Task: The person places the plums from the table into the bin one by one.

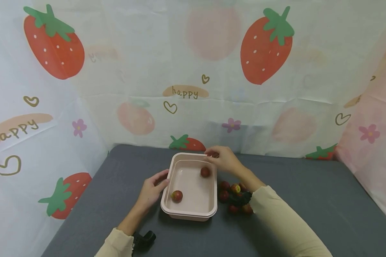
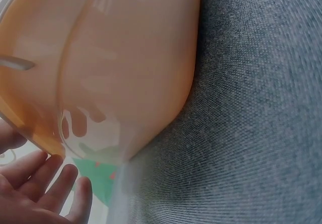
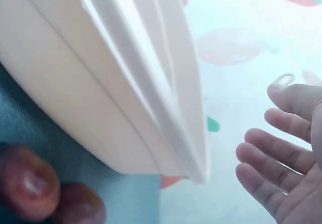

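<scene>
A pale pink plastic bin (image 1: 193,185) rests on the grey cloth, with two small round red fruits inside. One fruit (image 1: 177,196) lies at the near left; the other fruit (image 1: 205,172) is at the far right. At the bin's left rim, my left hand (image 1: 150,190) touches the side with relaxed fingers (image 2: 60,188). Above the far right corner is my right hand (image 1: 224,159); the right wrist view shows its fingers (image 3: 271,156) loosely spread, holding nothing. Several more red fruits (image 1: 224,196) lie right of the bin, partly hidden by the right wrist's camera.
Grey cloth (image 1: 292,200) covers the table around the bin. A white curtain (image 1: 135,71) printed with strawberries, hearts and flowers rises behind and at both sides. A black wrist camera (image 1: 144,241) sits under the left forearm.
</scene>
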A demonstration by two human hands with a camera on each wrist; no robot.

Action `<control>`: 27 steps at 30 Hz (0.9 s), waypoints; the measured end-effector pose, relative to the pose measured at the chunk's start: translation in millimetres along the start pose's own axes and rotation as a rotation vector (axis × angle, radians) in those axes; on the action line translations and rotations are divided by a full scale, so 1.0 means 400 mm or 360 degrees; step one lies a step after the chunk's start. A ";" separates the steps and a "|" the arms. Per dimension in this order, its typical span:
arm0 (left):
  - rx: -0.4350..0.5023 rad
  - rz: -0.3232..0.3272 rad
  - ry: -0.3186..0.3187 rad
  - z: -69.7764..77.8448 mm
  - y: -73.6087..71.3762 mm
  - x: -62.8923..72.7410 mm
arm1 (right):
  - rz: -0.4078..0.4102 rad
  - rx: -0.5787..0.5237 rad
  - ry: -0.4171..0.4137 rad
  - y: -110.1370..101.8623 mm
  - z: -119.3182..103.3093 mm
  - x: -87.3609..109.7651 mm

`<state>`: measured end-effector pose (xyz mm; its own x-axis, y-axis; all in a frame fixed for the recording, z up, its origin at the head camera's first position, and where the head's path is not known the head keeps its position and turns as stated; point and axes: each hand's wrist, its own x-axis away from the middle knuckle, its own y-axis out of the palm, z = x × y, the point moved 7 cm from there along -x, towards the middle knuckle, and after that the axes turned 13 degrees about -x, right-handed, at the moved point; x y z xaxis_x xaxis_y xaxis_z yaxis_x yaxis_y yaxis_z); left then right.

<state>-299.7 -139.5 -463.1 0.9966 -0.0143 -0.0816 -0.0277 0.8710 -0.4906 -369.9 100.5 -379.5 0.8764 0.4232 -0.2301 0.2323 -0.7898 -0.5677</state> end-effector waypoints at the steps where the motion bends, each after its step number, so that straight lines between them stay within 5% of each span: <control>1: -0.0002 0.0002 0.0000 0.001 0.000 0.000 | 0.0014 -0.0016 -0.0004 -0.011 -0.003 0.009; 14: 0.0021 0.0017 -0.0012 -0.001 0.001 -0.003 | 0.0156 -0.0071 -0.0014 -0.123 0.003 0.199; 27: 0.0038 0.0011 -0.0010 -0.005 0.001 0.000 | 0.0126 -0.0049 0.0135 -0.125 0.086 0.349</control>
<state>-300.0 -140.1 -465.1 0.9968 -0.0054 -0.0791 -0.0325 0.8824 -0.4693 -273.6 214.3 -410.3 0.9247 0.3209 -0.2050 0.1726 -0.8331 -0.5255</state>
